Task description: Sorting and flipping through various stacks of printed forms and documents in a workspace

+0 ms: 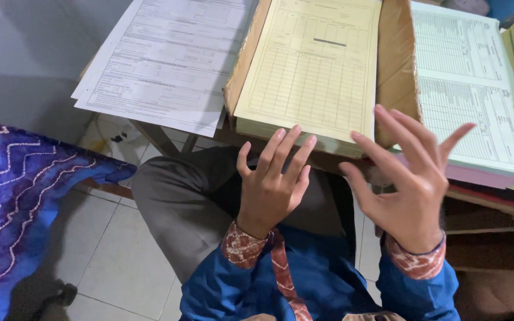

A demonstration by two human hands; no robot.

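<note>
Hovering with fingers spread and holding nothing, the left hand (272, 187) and right hand (408, 184) sit just short of the yellow form stack (310, 71) on the desk (489, 199); seemingly between sheets, next needing a pinch at its near edge.

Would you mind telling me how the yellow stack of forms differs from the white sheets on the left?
The yellow stack is thick and lies on brown wrapping; the white sheets are thin and fanned. The left hand has its fingertips at the yellow stack's edge; the white sheets lie clear of both hands. Both carry printed tables.
</note>
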